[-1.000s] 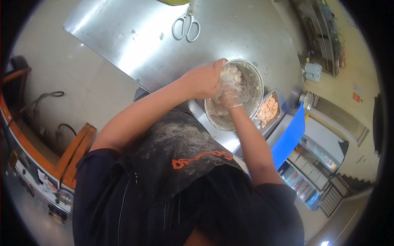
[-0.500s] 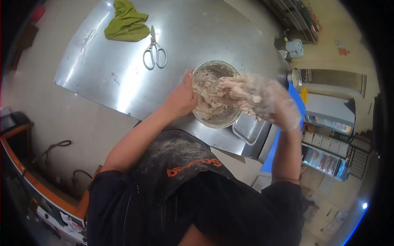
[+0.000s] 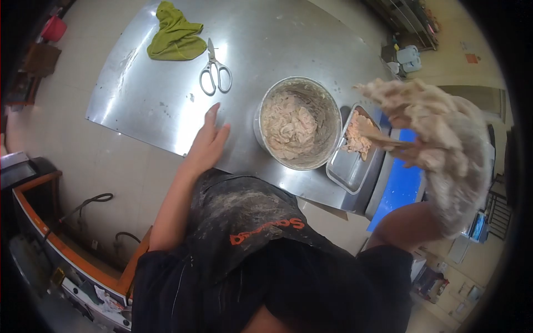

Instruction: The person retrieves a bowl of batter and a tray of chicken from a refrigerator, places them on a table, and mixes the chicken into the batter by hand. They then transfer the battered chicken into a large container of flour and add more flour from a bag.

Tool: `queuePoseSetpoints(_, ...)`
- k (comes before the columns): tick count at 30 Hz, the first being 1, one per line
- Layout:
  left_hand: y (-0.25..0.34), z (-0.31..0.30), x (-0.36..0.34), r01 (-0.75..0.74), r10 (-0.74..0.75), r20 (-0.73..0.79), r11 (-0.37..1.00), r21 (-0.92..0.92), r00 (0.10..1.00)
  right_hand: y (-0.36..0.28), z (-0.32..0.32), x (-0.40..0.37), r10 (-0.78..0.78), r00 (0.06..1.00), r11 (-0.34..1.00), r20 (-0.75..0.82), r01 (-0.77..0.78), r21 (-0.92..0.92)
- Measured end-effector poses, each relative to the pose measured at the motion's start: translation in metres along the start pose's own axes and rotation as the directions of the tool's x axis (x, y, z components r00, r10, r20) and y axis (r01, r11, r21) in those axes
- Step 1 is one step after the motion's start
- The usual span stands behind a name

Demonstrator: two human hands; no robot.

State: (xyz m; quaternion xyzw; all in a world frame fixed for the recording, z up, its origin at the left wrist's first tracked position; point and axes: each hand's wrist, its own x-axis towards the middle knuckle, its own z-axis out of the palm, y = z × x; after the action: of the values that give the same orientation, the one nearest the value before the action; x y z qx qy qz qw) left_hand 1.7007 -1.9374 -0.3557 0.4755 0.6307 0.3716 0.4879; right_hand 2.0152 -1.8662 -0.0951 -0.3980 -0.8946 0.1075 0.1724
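A round metal bowl (image 3: pixel 337 123) stands on the steel table, with a pale, wet, battered mass (image 3: pixel 288 125) inside. My left hand (image 3: pixel 209 141) is open, left of the bowl and apart from it, holding nothing. At the right, raised beyond the bowl, my right hand (image 3: pixel 458 150) wears a clear plastic glove and is closed on a clump of battered pieces (image 3: pixel 416 105); its fingers are largely covered. Under a strip hanging from the clump, a rectangular metal tray (image 3: pixel 347 176) holds orange-pink pieces (image 3: pixel 358 133).
Steel scissors (image 3: pixel 214 72) lie near a crumpled green cloth (image 3: pixel 175 36) on the table (image 3: pixel 250 33). A blue surface (image 3: pixel 397 180) is right of the tray. An orange-edged counter (image 3: pixel 72 252) stands at lower left.
My left hand has let go of the bowl and moved left. My right hand has moved right, away from the bowl, with the clump. The tray and its pieces now show more fully.
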Motion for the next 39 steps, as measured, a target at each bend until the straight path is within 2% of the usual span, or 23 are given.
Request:
queuePoseSetpoints(3, -0.009, -0.023, -0.015, 0.126, -0.123, -0.093, 0.992, 0.025, 0.988, 0.031, 0.096, -0.012, 0.191, 0.963, 0.954, 0.190, -0.227, 0.193)
queuePoseSetpoints(6, -0.018, -0.041, -0.028, 0.065, -0.067, -0.219, 0.998, -0.015, 0.973, 0.070, 0.194, -0.036, 0.281, 0.835, 0.907, 0.473, -0.392, 0.154)
queuePoseSetpoints(8, -0.024, -0.051, -0.037, 0.040, -0.049, -0.284, 0.999, -0.037, 0.957, 0.086, 0.198, -0.034, 0.257, 0.726, 0.896, 0.638, -0.426, 0.123)
queuePoseSetpoints(10, -0.024, -0.064, -0.044, 0.055, -0.068, -0.342, 0.997, -0.048, 0.937, 0.065, 0.159, -0.008, 0.239, 0.801, 0.752, 0.549, -0.510, 0.418)
queuePoseSetpoints(12, -0.026, -0.071, -0.054, 0.087, -0.109, -0.357, 0.993, -0.079, 0.928, 0.036, 0.114, 0.019, 0.195, 0.870, 0.605, 0.453, -0.470, 0.643)
queuePoseSetpoints(14, -0.029, -0.076, -0.058, 0.107, -0.151, -0.372, 0.985, -0.138, 0.916, 0.025, 0.108, 0.037, 0.177, 0.894, 0.713, 0.412, -0.405, 0.572)
queuePoseSetpoints(16, -0.035, -0.077, -0.057, 0.106, -0.152, -0.401, 0.985, -0.134, 0.903, 0.025, 0.123, 0.045, 0.236, 0.858, 0.923, 0.457, -0.345, 0.170)
queuePoseSetpoints(17, -0.037, -0.076, -0.057, 0.106, -0.153, -0.412, 0.985, -0.133, 0.898, 0.039, 0.153, 0.038, 0.291, 0.834, 0.940, 0.469, -0.340, 0.022)
queuePoseSetpoints(19, -0.034, -0.071, -0.055, 0.105, -0.149, -0.418, 0.986, -0.127, 0.896, 0.097, 0.240, -0.006, 0.443, 0.762, 0.890, 0.473, -0.439, -0.125)
queuePoseSetpoints(20, -0.031, -0.069, -0.054, 0.104, -0.145, -0.425, 0.987, -0.119, 0.894, 0.120, 0.272, -0.026, 0.508, 0.719, 0.850, 0.474, -0.508, -0.139)
queuePoseSetpoints(22, -0.025, -0.066, -0.055, 0.108, -0.071, -0.401, 0.992, 0.070, 0.913, 0.126, 0.269, -0.031, 0.467, 0.751, 0.862, 0.466, -0.505, -0.049)
queuePoseSetpoints(24, -0.026, -0.064, -0.058, 0.118, -0.032, -0.393, 0.973, 0.196, 0.919, 0.109, 0.219, -0.013, 0.254, 0.843, 0.952, 0.475, -0.305, 0.031)
queuePoseSetpoints(25, -0.030, -0.062, -0.058, 0.120, -0.020, -0.396, 0.966, 0.228, 0.918, 0.093, 0.198, -0.008, 0.205, 0.866, 0.970, 0.456, -0.242, 0.022)
queuePoseSetpoints(27, -0.043, -0.058, -0.053, 0.113, -0.018, -0.396, 0.970, 0.216, 0.918, 0.058, 0.163, 0.002, 0.252, 0.860, 0.931, 0.443, -0.341, 0.133)
queuePoseSetpoints(29, -0.061, -0.044, -0.041, 0.096, -0.024, -0.366, 0.979, 0.181, 0.930, 0.050, 0.181, -0.013, 0.252, 0.873, 0.803, 0.417, -0.429, 0.414)
queuePoseSetpoints(31, -0.075, -0.022, -0.018, 0.033, 0.027, -0.344, 0.986, 0.166, 0.939, 0.036, 0.186, -0.029, 0.251, 0.894, 0.856, 0.371, -0.384, 0.345)
queuePoseSetpoints(32, -0.075, -0.011, -0.002, -0.019, 0.067, -0.355, 0.990, 0.137, 0.932, 0.024, 0.184, -0.035, 0.237, 0.911, 0.948, 0.339, -0.292, 0.123)
queuePoseSetpoints(33, -0.067, -0.001, 0.014, 0.063, -0.031, -0.385, 0.996, 0.070, 0.922, 0.016, 0.183, -0.039, 0.221, 0.925, 0.974, 0.311, -0.194, -0.115)
queuePoseSetpoints(34, -0.058, 0.010, 0.030, 0.145, -0.134, -0.409, 0.989, -0.002, 0.903, 0.011, 0.183, -0.043, 0.276, 0.897, 0.961, 0.346, -0.264, -0.082)
queuePoseSetpoints(36, -0.052, 0.024, 0.072, 0.154, -0.201, -0.488, 0.979, -0.136, 0.849, 0.001, 0.184, -0.050, 0.336, 0.847, 0.935, 0.413, -0.351, -0.040)
queuePoseSetpoints(37, -0.052, 0.028, 0.093, 0.065, -0.194, -0.480, 0.960, -0.272, 0.856, -0.005, 0.184, -0.052, 0.347, 0.829, 0.928, 0.439, -0.371, -0.034)
queuePoseSetpoints(38, -0.105, 0.033, 0.133, -0.069, 0.017, -0.406, 0.991, -0.113, 0.914, -0.016, 0.180, -0.049, 0.326, 0.834, 0.939, 0.444, -0.340, -0.052)
queuePoseSetpoints(39, -0.115, 0.031, 0.148, -0.122, 0.056, -0.351, 0.978, -0.168, 0.935, -0.025, 0.175, -0.046, 0.303, 0.841, 0.950, 0.449, -0.305, -0.071)
